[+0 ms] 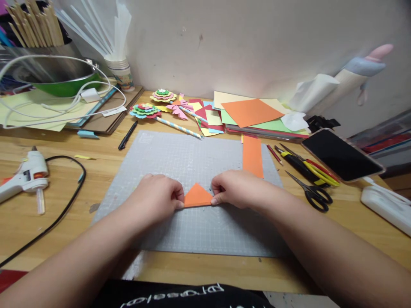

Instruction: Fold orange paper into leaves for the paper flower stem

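Observation:
A small orange paper triangle (197,196) lies folded on the grey cutting mat (192,154). My left hand (157,197) pinches its left corner with curled fingers. My right hand (236,188) pinches its right corner the same way. Both hands rest on the mat with the triangle's peak pointing away from me. An orange paper strip (252,156) lies on the mat just behind my right hand.
Black scissors (313,192), pens and a craft knife (305,167) and a phone (342,155) lie to the right. A stack of coloured paper (253,113) and paper flowers (146,110) sit behind the mat. A glue gun (27,175) with its black cable lies at the left.

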Tool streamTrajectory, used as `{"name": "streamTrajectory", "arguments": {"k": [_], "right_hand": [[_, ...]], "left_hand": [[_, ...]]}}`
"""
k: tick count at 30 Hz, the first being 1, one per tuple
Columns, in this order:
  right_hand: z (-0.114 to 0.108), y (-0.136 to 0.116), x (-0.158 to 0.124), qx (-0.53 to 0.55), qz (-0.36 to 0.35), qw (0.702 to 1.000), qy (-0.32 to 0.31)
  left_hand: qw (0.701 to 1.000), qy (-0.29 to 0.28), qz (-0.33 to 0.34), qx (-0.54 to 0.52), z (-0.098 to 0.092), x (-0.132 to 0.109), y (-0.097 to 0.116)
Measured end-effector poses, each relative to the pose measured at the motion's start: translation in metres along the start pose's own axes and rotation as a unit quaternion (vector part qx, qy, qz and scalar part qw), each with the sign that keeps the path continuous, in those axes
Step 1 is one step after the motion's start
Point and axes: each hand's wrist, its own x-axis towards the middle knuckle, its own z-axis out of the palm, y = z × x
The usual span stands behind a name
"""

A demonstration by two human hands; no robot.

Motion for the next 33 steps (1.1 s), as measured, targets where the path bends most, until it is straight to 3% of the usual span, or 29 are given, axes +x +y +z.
{"name": "streamTrajectory", "arguments": {"k": [5, 13, 17, 20, 22, 27, 33], "right_hand": [[-0.006, -0.005, 0.005, -0.004, 0.023, 0.999, -0.039], [-0.005, -0.005, 0.004, -0.017, 0.032, 0.999, -0.035], [0.005, -0.006, -0.010, -0.039, -0.050, 0.996, 0.069], [0.028, -0.017, -0.030, -0.037, -0.139, 0.968, 0.207], [0.050, -0.026, -0.043, -0.007, -0.206, 0.945, 0.253], [0.095, -0.033, -0.053, -0.033, -0.211, 0.946, 0.244], [0.097, -0.015, -0.052, -0.073, -0.168, 0.943, 0.277]], "left_hand": [[0.991, 0.058, 0.095, 0.070, 0.005, -0.011, 0.012], [0.936, 0.180, 0.186, 0.237, 0.043, -0.043, 0.028], [0.918, 0.207, 0.235, 0.245, 0.053, -0.043, 0.023], [0.913, 0.220, 0.242, 0.245, 0.054, -0.042, 0.020], [0.913, 0.221, 0.245, 0.238, 0.053, -0.043, 0.019], [0.921, 0.213, 0.244, 0.214, 0.054, -0.044, 0.018], [0.928, 0.215, 0.217, 0.212, 0.056, -0.044, 0.020]]}}
